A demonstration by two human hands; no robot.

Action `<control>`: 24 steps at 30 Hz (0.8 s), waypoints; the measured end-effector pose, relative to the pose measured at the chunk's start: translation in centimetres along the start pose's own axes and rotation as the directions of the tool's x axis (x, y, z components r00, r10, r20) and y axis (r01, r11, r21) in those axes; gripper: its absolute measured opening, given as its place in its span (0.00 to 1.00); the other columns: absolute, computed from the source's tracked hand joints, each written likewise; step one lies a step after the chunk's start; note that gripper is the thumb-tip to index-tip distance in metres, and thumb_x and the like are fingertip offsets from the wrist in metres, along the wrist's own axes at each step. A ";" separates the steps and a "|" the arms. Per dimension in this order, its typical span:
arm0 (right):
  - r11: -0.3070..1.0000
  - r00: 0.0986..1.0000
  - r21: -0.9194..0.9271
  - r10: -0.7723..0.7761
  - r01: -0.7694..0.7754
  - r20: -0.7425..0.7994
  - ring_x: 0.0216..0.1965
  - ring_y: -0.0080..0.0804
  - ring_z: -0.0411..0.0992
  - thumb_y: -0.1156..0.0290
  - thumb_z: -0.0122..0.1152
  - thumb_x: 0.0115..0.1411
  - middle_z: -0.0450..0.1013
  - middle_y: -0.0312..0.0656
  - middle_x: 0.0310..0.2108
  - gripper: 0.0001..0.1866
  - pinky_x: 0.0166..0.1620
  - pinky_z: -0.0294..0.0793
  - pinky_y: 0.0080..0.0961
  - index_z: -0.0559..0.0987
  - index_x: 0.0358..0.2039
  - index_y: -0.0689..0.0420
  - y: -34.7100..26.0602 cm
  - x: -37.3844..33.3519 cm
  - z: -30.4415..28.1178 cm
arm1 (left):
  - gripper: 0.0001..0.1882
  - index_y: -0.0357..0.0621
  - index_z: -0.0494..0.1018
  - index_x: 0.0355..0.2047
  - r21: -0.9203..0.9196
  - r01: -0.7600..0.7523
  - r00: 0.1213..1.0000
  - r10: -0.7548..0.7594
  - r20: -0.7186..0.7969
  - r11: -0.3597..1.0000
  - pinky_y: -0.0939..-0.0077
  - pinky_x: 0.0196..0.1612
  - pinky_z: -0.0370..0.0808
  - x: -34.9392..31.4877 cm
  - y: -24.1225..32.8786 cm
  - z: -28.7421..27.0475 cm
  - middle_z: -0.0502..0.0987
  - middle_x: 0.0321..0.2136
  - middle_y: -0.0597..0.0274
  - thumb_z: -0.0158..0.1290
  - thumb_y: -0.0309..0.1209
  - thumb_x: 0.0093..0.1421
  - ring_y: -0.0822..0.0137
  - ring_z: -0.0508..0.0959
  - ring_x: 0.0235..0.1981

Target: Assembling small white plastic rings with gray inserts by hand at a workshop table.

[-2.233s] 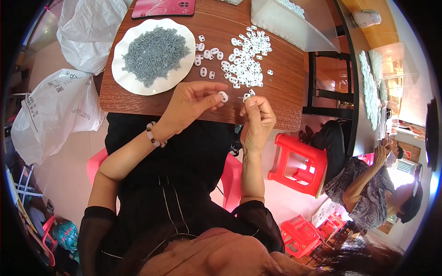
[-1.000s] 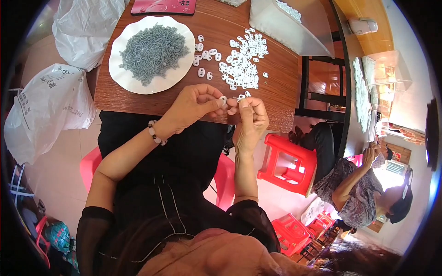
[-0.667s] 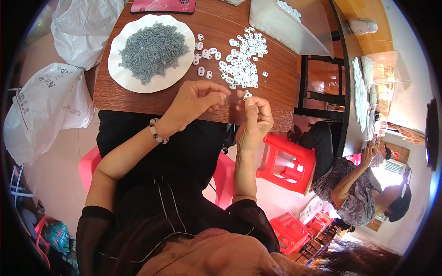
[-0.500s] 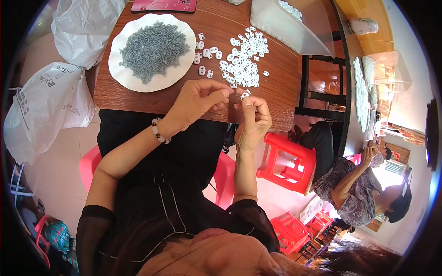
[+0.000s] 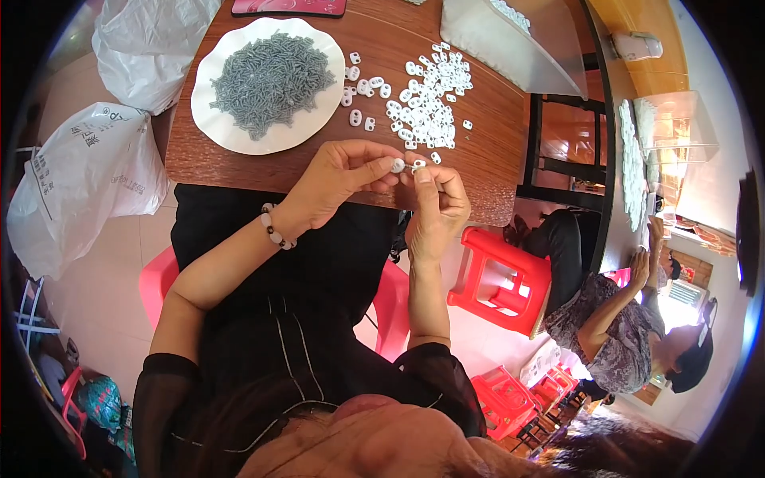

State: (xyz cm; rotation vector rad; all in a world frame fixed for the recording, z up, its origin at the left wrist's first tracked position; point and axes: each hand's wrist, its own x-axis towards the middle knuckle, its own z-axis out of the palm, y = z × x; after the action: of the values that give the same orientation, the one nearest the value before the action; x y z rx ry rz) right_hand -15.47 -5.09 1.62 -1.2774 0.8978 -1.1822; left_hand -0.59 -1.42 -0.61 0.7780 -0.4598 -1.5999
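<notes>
- Our left hand (image 5: 339, 179) pinches a small white plastic piece (image 5: 397, 165) between thumb and forefinger, held in the air just over the near edge of the brown wooden counter (image 5: 494, 151).
- Our right hand (image 5: 434, 203) is closed too, its fingertips gripping a second tiny white part (image 5: 418, 164) that touches or nearly touches the first (we cannot tell which).
- Ahead lies a loose scatter of white plastic pieces (image 5: 426, 103) on the counter, and beside it a white scalloped plate (image 5: 239, 135) heaped with small grey parts (image 5: 271, 76).
- We judge the work far from over: both heaps look large, and we see no clear pile of finished items, though the clear plastic tray (image 5: 510, 40) at the far edge may hold some.
- A red plastic stool (image 5: 502, 279) stands to the right.
</notes>
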 end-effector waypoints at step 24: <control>0.985 0.987 -0.057 -0.161 0.160 -0.016 0.35 0.19 0.68 0.83 0.57 0.57 0.74 0.45 0.39 0.03 0.39 0.67 0.16 0.74 0.26 0.62 0.2 -0.3 0.1 | 0.11 0.44 0.75 0.40 -0.187 0.197 0.978 -0.205 -0.028 0.962 0.87 0.37 0.71 -0.8 0.4 0.4 0.76 0.32 0.71 0.56 0.36 0.61 0.81 0.73 0.32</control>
State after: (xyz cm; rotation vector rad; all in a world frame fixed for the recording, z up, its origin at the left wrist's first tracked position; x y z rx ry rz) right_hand -15.42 -4.82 1.36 -1.4061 0.8599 -1.3056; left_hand -0.55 -0.77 0.08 0.7376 -0.1995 -1.7805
